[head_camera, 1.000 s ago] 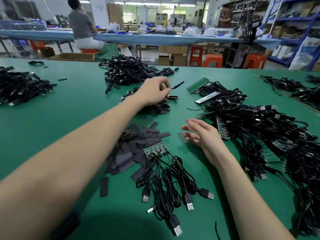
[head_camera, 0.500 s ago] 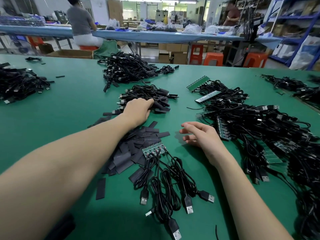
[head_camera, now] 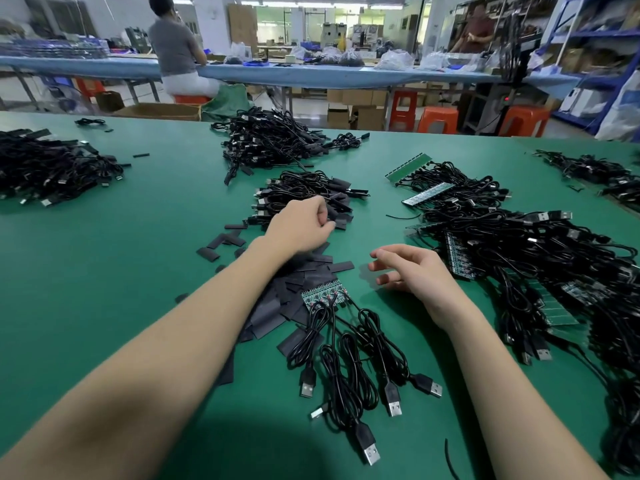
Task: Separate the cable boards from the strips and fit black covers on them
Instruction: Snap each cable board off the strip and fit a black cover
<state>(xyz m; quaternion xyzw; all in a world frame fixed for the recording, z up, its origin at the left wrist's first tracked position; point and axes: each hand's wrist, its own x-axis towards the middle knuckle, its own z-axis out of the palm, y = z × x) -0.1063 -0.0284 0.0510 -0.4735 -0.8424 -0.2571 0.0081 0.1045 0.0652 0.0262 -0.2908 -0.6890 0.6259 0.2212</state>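
Head view, left hand: my left hand (head_camera: 300, 226) sits at the near edge of the small finished heap (head_camera: 308, 197), fingers curled down among the black covers (head_camera: 304, 271). I judge it is pinching one cover, but I cannot tell for certain, since the fingertips are hidden.
Head view, right hand: my right hand (head_camera: 414, 271) hovers just above the green table (head_camera: 104, 271), fingers loosely spread, holding nothing.
Head view, task piece: the board strip (head_camera: 323, 294) lies between my forearms on top of the covers, its cables (head_camera: 346, 362) trailing toward me with USB plugs at the ends.
Head view, stock: more strips lie tangled in the big cable pile (head_camera: 536, 271) to my right.
Risk, cover pick: the covers overlap, so I may lift two at once or drop one.
Risk, strip: snapping a board off one-handed could tear the soldered wires; the right hand should steady it first.
Risk, tangling: looped cables may drag neighbouring covers or catch the right-hand pile.
Risk, mixing: the finished heap touches loose covers, so uncovered boards could slip in unnoticed.
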